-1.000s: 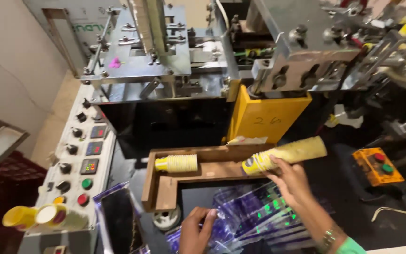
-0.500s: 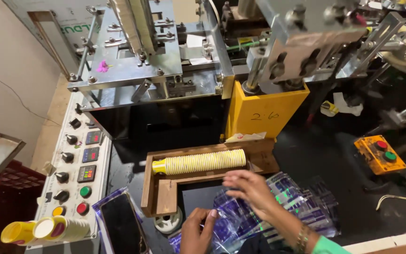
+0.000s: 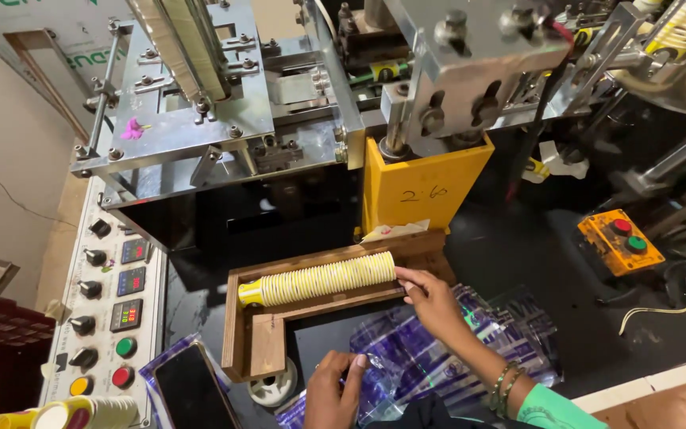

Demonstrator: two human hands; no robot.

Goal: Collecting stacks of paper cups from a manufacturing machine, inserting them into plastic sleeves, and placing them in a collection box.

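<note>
Your right hand point(image 3: 430, 298) reaches forward with its fingers held together, the fingertips touching the right end of the long stack of yellow paper cups point(image 3: 319, 280); your left hand point(image 3: 335, 389) sits nearer, fingers curled and pinching the edge of the clear plastic sleeves point(image 3: 438, 349) heaped at the near middle. Behind everything, the big metal machine point(image 3: 224, 103) fills the far side, with a yellow block point(image 3: 422, 187) at its front centre. Along the left runs the grey control panel point(image 3: 109, 294) with knobs, small displays and coloured buttons. Lying on its side in the L-shaped wooden tray point(image 3: 252, 349), the stack stretches from left to right, just beyond the sleeves. Off to the right rests an orange button box point(image 3: 619, 241). Near left, a dark phone point(image 3: 192, 389) lies beside the tray.
</note>
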